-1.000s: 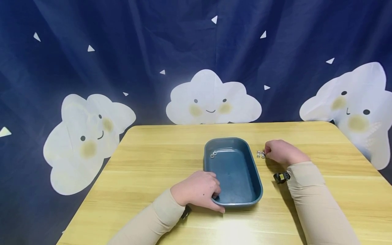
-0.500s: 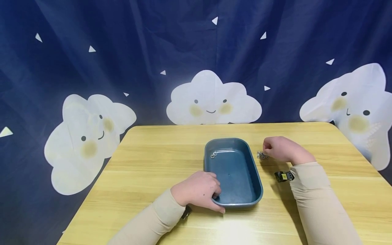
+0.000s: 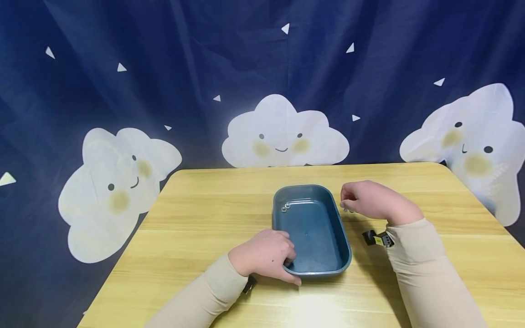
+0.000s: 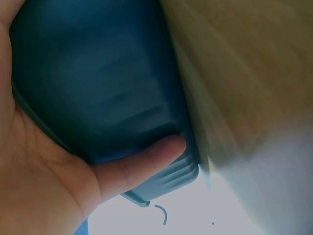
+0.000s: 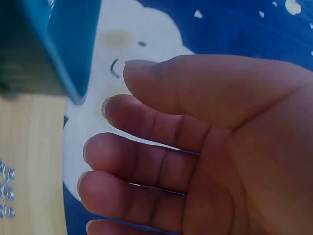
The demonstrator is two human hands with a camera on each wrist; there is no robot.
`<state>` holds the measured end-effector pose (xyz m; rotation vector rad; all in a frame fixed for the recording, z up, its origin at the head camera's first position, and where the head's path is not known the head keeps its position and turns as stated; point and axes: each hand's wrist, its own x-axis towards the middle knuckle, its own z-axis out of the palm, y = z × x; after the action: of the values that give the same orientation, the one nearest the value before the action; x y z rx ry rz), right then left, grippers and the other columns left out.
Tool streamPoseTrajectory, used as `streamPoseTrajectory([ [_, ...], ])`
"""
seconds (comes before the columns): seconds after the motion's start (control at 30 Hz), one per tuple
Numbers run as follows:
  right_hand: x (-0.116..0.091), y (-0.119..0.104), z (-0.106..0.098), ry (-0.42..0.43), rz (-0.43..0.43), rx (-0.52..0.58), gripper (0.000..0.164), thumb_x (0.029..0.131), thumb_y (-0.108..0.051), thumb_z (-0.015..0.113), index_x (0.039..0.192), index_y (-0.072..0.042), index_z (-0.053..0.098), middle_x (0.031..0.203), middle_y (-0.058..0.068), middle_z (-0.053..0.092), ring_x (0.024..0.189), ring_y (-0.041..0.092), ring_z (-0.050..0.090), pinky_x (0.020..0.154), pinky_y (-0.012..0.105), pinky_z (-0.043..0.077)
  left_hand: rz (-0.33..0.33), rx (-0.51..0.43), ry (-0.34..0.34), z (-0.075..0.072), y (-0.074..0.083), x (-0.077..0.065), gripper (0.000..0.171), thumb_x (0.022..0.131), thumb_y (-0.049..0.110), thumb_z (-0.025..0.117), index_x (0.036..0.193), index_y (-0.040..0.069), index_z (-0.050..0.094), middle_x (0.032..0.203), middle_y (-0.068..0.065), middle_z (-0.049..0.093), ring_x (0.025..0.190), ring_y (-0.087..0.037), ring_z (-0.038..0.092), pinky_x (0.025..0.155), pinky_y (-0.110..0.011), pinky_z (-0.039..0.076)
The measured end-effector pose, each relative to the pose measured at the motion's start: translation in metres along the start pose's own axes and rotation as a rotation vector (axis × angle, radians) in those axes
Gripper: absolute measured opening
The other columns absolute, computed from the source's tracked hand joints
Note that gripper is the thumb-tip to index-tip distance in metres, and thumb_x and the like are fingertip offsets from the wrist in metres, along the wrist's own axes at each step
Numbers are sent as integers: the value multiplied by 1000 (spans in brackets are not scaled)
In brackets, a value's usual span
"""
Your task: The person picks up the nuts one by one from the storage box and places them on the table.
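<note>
A dark blue-green rectangular tray [image 3: 312, 237] stands on the table. My left hand [image 3: 265, 255] grips its near left corner, with the thumb outside and the fingers curled over the rim. Two small shiny metal nuts [image 3: 285, 207] lie inside the tray towards the far left. Beside the tray's far right rim, my right hand [image 3: 371, 198] is raised with thumb and forefinger brought together. It pinches a small nut, almost wholly hidden at the fingertips. Beneath this hand, several more nuts [image 5: 7, 191] lie on the table, partly covered in the head view.
The wooden table [image 3: 205, 218] reaches left, right and behind the tray. A dark blue curtain [image 3: 197, 54] with white clouds hangs behind it. Each wrist wears a small black camera [image 3: 378, 238].
My right hand has lifted from the small nuts and moved left towards the tray's right rim. The left hand and the tray have stayed in place.
</note>
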<state>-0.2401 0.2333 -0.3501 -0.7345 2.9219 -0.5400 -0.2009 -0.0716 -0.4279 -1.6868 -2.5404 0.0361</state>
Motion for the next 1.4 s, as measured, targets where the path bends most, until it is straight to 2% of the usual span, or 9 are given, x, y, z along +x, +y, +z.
streamPoseTrajectory([
  [0.17, -1, -12, -1, 8, -49, -3, 8, 94, -21, 68, 87, -22, 64, 74, -12, 56, 71, 11, 51, 69, 35, 43, 0, -4, 0, 1, 0, 0, 59, 78, 74, 69, 54, 27, 42, 58, 19, 36, 64, -4, 37, 63, -18, 34],
  [0.37, 1, -20, 0, -22, -72, 13, 6, 95, -19, 67, 90, -21, 65, 76, -11, 58, 70, 11, 52, 70, 35, 44, 6, -14, 9, 0, -1, 0, 58, 78, 74, 69, 54, 27, 43, 58, 19, 37, 64, -3, 38, 63, -18, 34],
  [0.7, 13, -30, 14, -63, -118, 38, 8, 95, -17, 68, 89, -21, 64, 75, -10, 56, 70, 11, 52, 68, 34, 45, 6, -8, 4, -2, -1, 0, 57, 78, 74, 69, 54, 27, 45, 58, 19, 38, 64, -3, 40, 63, -19, 35],
  [0.77, 16, -32, 18, -62, -130, 37, 5, 95, -18, 68, 93, -20, 64, 77, -9, 56, 71, 11, 53, 69, 34, 46, 1, -7, -2, -2, -1, 1, 58, 78, 74, 69, 54, 27, 45, 58, 19, 38, 64, -3, 40, 63, -20, 35],
  [0.83, 18, -35, 21, -61, -135, 31, 7, 95, -19, 69, 100, -18, 65, 83, -8, 59, 74, 11, 54, 72, 35, 47, -1, -9, -6, -2, -1, 1, 58, 78, 74, 69, 54, 27, 45, 58, 20, 37, 64, -3, 39, 62, -20, 35],
  [1.03, 25, -46, 32, -71, -161, 0, 33, 96, -22, 69, 126, -9, 63, 119, 2, 64, 96, 18, 62, 87, 41, 50, -3, -24, -8, -2, -1, 1, 56, 79, 73, 69, 54, 28, 47, 57, 20, 38, 64, -2, 39, 62, -19, 34],
  [1.4, 31, -56, 39, -66, -192, 3, 37, 96, -23, 68, 130, -7, 63, 126, 6, 61, 108, 24, 63, 94, 44, 49, 4, -27, -12, -3, -2, 0, 55, 79, 73, 68, 56, 28, 48, 58, 20, 39, 64, -2, 39, 61, -18, 33],
])
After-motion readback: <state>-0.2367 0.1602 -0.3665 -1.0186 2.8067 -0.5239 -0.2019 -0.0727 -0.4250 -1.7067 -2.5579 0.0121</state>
